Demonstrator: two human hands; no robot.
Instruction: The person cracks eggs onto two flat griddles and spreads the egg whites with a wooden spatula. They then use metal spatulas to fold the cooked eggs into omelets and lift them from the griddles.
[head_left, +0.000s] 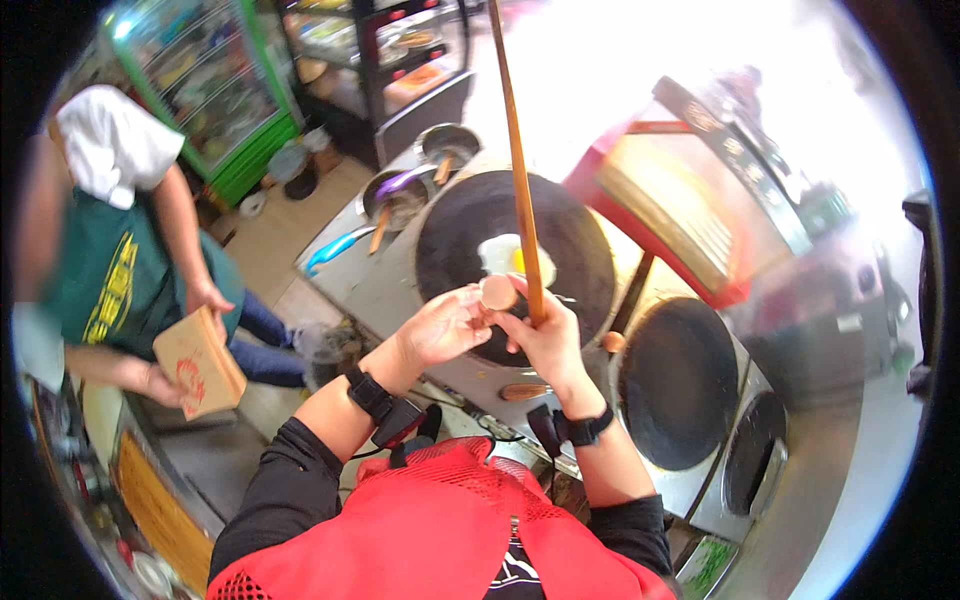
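Both my hands are over the near edge of a round black griddle (457, 232). My right hand (544, 330) is closed around the lower end of a long wooden stick (519, 172). Its fingertips also meet an eggshell (498, 292). My left hand (446, 322) holds the other side of that shell between thumb and fingers. Beyond the shell, a raw-looking egg with a yellow yolk (517, 259) lies on the griddle, partly covered by the stick.
A second black griddle (679, 382) is at the right. Pans (448, 142) and a blue-handled utensil (337, 249) sit at the far left corner. A brush (523, 391) lies near the front edge. At left, a co-worker in a green apron (112, 277) holds paper bags (199, 364).
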